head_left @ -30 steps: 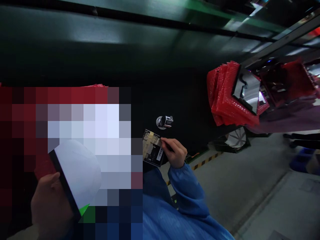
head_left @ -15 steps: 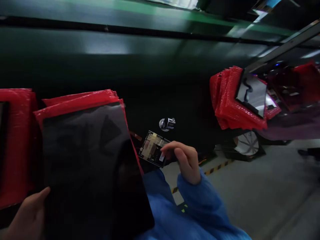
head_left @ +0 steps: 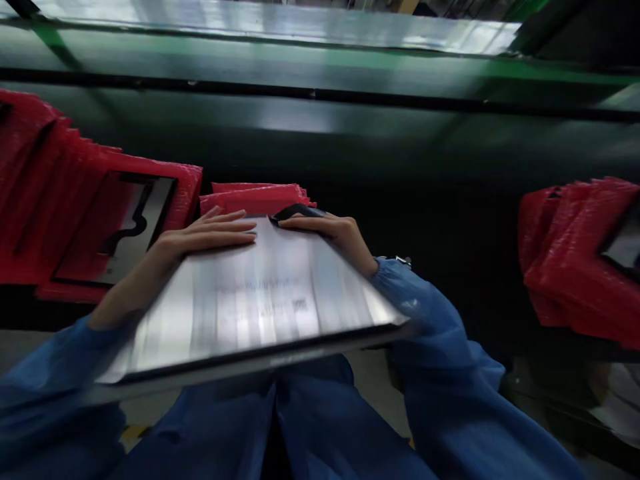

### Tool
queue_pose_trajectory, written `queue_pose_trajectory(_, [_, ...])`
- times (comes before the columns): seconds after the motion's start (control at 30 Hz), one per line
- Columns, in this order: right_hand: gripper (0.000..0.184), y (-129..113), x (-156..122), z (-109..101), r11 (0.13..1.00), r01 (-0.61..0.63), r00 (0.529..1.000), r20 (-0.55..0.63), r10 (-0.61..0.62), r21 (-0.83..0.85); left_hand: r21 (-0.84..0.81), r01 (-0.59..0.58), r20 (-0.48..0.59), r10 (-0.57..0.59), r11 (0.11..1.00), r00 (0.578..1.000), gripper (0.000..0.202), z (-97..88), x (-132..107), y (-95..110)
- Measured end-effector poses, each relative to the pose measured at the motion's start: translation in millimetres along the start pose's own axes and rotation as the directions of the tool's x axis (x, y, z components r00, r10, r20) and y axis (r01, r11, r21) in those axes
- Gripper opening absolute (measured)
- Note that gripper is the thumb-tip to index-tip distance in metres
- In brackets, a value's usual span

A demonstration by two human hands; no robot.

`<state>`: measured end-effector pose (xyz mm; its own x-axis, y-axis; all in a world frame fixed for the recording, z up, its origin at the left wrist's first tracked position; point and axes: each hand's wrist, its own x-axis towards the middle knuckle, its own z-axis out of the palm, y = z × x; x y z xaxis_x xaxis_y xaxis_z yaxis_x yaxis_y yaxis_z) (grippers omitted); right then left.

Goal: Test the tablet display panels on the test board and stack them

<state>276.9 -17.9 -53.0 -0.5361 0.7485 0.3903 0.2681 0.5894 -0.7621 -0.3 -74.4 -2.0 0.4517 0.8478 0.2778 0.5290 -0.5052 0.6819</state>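
A flat display panel point(head_left: 245, 287) tilts in front of me, its glossy face streaked with reflected light. Blurred print and a small square code show on that face. My left hand point(head_left: 200, 237) is closed over the panel's far left side, fingers lying along its face and thumb hidden. My right hand point(head_left: 340, 233) grips the far right edge, its fingers beside a dark curved piece point(head_left: 297, 211) whose kind I cannot make out. Behind the panel is a stack of red bubble-wrap sleeves point(head_left: 250, 195), partly hidden.
More red bubble-wrap sleeves point(head_left: 35, 193) stand at the left, with another panel point(head_left: 145, 207) lying on the front one. A further red stack point(head_left: 575, 253) is at the right, also bearing a panel. A green ledge point(head_left: 400, 123) runs across the back.
My view has swung to the right. My right hand has left the small circuit-like module and come onto the panel. The panel has tilted, and its face changed from dark to brightly reflecting.
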Motion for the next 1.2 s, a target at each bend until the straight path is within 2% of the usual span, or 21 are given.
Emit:
queue_pose_trajectory(0.07, [0.046, 13.7, -0.2, 8.8, 0.976, 0.033, 0.999, 0.005, -0.033, -0.216, 0.194, -0.182, 0.167, 0.15, 0.964, 0.975, 0.038, 3.7, -6.8, -20.3])
queue_pose_trajectory(0.13, [0.055, 21.5, -6.2, 12.4, 0.935, 0.101, 0.994, 0.075, -0.08, -0.339, 0.387, -0.254, 0.252, 0.163, 0.886, 0.954, 0.05, 7.8, -17.9, -37.6])
queue_pose_trajectory(0.2, [0.047, 22.5, -17.4, 9.1, 0.912, 0.186, 0.979, 0.145, -0.141, -0.366, 0.498, -0.245, 0.292, 0.105, 0.832, 0.951, 0.057, 7.9, -28.4, -47.3])
queue_pose_trajectory(0.23, [0.037, 20.9, -24.1, 5.4, 0.907, 0.211, 0.976, 0.124, -0.177, -0.363, 0.524, -0.223, 0.278, 0.082, 0.822, 0.957, 0.058, 6.1, -31.4, -47.9])
queue_pose_trajectory(0.27, [0.026, 18.3, -30.8, 0.9, 0.904, 0.21, 0.977, 0.055, -0.205, -0.371, 0.53, -0.195, 0.238, 0.076, 0.826, 0.968, 0.057, 3.7, -31.9, -45.2])
queue_pose_trajectory(0.3, [0.016, 15.4, -36.9, -3.7, 0.905, 0.179, 0.977, -0.042, -0.211, -0.387, 0.516, -0.16, 0.182, 0.075, 0.842, 0.98, 0.056, 1.6, -29.6, -39.5])
queue_pose_trajectory(0.33, [0.016, 12.6, -42.1, -7.8, 0.909, 0.123, 0.97, -0.145, -0.195, -0.399, 0.485, -0.128, 0.124, 0.077, 0.865, 0.989, 0.054, 0.6, -24.3, -31.4])
queue_pose_trajectory(0.4, [0.043, 9.6, -48.5, -12.7, 0.929, 0.008, 0.961, -0.254, -0.109, -0.369, 0.389, -0.101, 0.031, 0.097, 0.916, 0.995, 0.049, 5.0, -6.5, -11.4])
queue_pose_trajectory(0.43, [0.053, 9.7, -50.1, -13.2, 0.949, -0.015, 0.97, -0.234, -0.062, -0.315, 0.346, -0.115, 0.01, 0.118, 0.931, 0.993, 0.046, 11.1, 4.8, -1.7])
queue_pose_trajectory(0.47, [0.055, 10.9, -50.9, -12.5, 0.973, -0.017, 0.984, -0.174, -0.024, -0.231, 0.314, -0.141, 0.01, 0.145, 0.939, 0.989, 0.043, 19.7, 16.4, 6.4])
queue_pose_trajectory(0.53, [0.039, 15.4, -51.9, -8.7, 0.999, -0.026, 0.998, -0.056, 0.024, -0.027, 0.281, -0.209, 0.052, 0.203, 0.937, 0.978, 0.041, 41.5, 37.8, 16.5])
queue_pose_trajectory(0.6, [0.032, 19.7, -53.5, -4.1, 0.987, -0.075, 0.997, -0.022, 0.079, 0.143, 0.23, -0.237, 0.099, 0.22, 0.944, 0.97, 0.038, 63.3, 53.3, 18.3])
queue_pose_trajectory(0.7, [0.033, 20.8, -57.1, 0.0, 0.951, -0.146, 0.988, -0.008, 0.154, 0.271, 0.098, -0.164, 0.128, 0.151, 0.982, 0.98, 0.023, 83.7, 63.9, 14.1])
queue_pose_trajectory(0.8, [0.031, 16.6, -59.1, 1.3, 0.916, -0.168, 0.986, 0.049, 0.161, 0.366, 0.003, -0.046, 0.138, 0.045, 0.999, 0.989, 0.013, 88.2, 65.5, 11.7])
queue_pose_trajectory(0.87, [0.027, 14.0, -59.1, 2.6, 0.917, -0.141, 0.99, 0.034, 0.139, 0.373, -0.044, 0.0, 0.183, 0.008, 0.999, 0.983, 0.012, 87.4, 65.4, 12.1])
queue_pose_trajectory(0.97, [0.025, 12.9, -58.9, 6.1, 0.949, -0.09, 0.995, -0.015, 0.099, 0.301, -0.119, 0.042, 0.265, -0.009, 0.992, 0.964, 0.011, 86.8, 65.9, 13.0])
queue_pose_trajectory(1.07, [0.027, 13.5, -59.0, 9.3, 0.957, -0.091, 0.995, -0.015, 0.099, 0.277, -0.144, 0.081, 0.334, -0.028, 0.986, 0.942, 0.009, 87.2, 67.3, 13.4])
queue_pose_trajectory(1.2, [0.03, 12.5, -58.3, 9.6, 0.956, -0.09, 0.995, -0.024, 0.1, 0.278, -0.188, 0.124, 0.362, -0.049, 0.974, 0.931, 0.008, 85.7, 67.1, 15.3])
